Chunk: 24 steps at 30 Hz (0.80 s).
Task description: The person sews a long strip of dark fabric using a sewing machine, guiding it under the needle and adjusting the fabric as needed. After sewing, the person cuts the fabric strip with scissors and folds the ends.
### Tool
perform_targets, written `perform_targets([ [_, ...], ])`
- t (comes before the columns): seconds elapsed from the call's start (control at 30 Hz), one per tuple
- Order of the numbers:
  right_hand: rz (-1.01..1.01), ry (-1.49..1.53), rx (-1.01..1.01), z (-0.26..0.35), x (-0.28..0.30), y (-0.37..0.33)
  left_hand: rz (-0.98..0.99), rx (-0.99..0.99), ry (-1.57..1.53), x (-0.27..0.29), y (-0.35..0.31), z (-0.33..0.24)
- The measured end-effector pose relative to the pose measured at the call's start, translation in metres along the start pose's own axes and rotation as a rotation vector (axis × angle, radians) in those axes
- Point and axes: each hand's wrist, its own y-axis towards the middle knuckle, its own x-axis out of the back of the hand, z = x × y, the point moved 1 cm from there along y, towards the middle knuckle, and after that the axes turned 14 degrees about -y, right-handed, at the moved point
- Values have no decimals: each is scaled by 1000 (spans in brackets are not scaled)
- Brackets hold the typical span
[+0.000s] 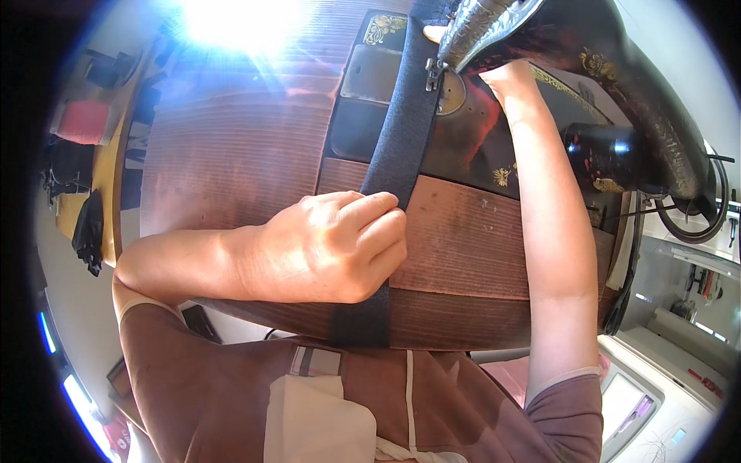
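Note:
A long dark blue fabric strip [403, 127] runs from the near edge of the wooden table up over the bed of a black sewing machine [478, 131]. My left hand [347, 247] is closed in a fist on the near part of the strip, with the fabric passing beneath it. The metal presser foot [434, 73] sits at the strip's right edge, beside the round needle plate [451, 94]. My right hand [505, 77] reaches behind the machine's head, which hides most of it. One fingertip shows beyond the needle area, against the strip.
The wooden table [239, 147] carries the machine, whose curved arm and handwheel side stand at the right. A pink thread spool [85, 122] and a black cloth [89, 231] are at the far left. Bright glare covers the upper left.

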Motion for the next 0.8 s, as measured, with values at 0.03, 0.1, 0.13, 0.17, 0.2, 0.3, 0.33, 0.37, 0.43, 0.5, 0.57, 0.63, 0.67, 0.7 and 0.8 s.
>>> perform_targets([
  [0.03, 76, 394, -107, -4, -4, 3, 0, 3, 3, 0, 0, 0],
  [0.1, 223, 1175, -324, -6, -6, 5, -3, 1, 4, 1, 2, 2],
  [0.13, 266, 1037, -335, -8, -3, 2, -5, 0, -4, 0, 2, 4],
  [0.17, 281, 876, -358, -7, 23, -1, -1, -37, -13, 4, 9, 6],
  [0.2, 340, 756, -351, 5, 27, -1, -9, -7, -12, 3, 5, 5],
  [0.3, 309, 492, -327, 25, 33, -7, -19, 23, -7, 3, 2, 5],
  [0.33, 266, 421, -319, 31, 34, -8, -13, 17, 3, 3, 2, 5],
  [0.37, 237, 453, -319, 31, 35, -9, -2, 10, 12, 4, 3, 6],
  [0.43, 190, 608, -324, 29, 35, -12, 16, 1, 22, 5, 4, 8],
  [0.5, 272, 1908, -494, -15, 1, -4, 27, 7, 22, 5, 5, 9],
  [0.57, 239, 1983, -587, -17, -4, -2, 15, 21, 27, 4, 5, 10],
  [0.63, 265, 1653, -467, -17, -7, -3, 3, 24, 27, 5, 6, 11],
  [0.67, 274, 1490, -409, -18, -9, -4, 0, 24, 18, 4, 6, 11],
  [0.7, 319, 1641, -338, -20, -10, -3, -4, 23, 10, 4, 6, 12],
  [0.8, 344, 1893, -296, -20, -8, 2, -12, 30, 42, 4, 7, 14],
])
